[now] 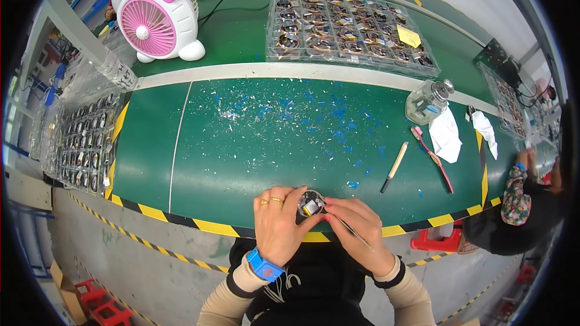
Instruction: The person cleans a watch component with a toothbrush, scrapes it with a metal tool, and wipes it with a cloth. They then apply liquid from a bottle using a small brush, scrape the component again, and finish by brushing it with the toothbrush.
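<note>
The left hand (pixel 277 223) is closed around a small round dark device with a silvery rectangular part and a bit of yellow on its face (pixel 310 205), its fingers at the far and left sides and its thumb on the near side. The device sits between the two hands, at the near edge of the green-topped worktable (pixel 217 163), just in front of the person's body; whether it touches the tabletop cannot be told. The right hand (pixel 356 223) pinches a thin metallic stick-like tool (pixel 355 234) between thumb and fingers, its upper end at the device's right rim and its other end slanting back under the palm. Gold-coloured rings (pixel 277 199) circle a left finger, and a bright blue band (pixel 264 265) wraps the left wrist. Beyond the hands, white and blue scraps (pixel 229 111) are strewn over the tabletop. To the right lie a slim pale-handled stick with a dark tip (pixel 394 168) and a pink-red toothbrush (pixel 434 160), near a crumpled white tissue (pixel 446 136) and a clear glass jar with a metal top (pixel 428 101). Farther off, a clear plastic compartment tray (pixel 362 66) holds rows of round assemblies, with a yellow paper note (pixel 408 37) on its right part; a pink-and-white cat-shaped fan (pixel 147 24) stands to its left.
</note>
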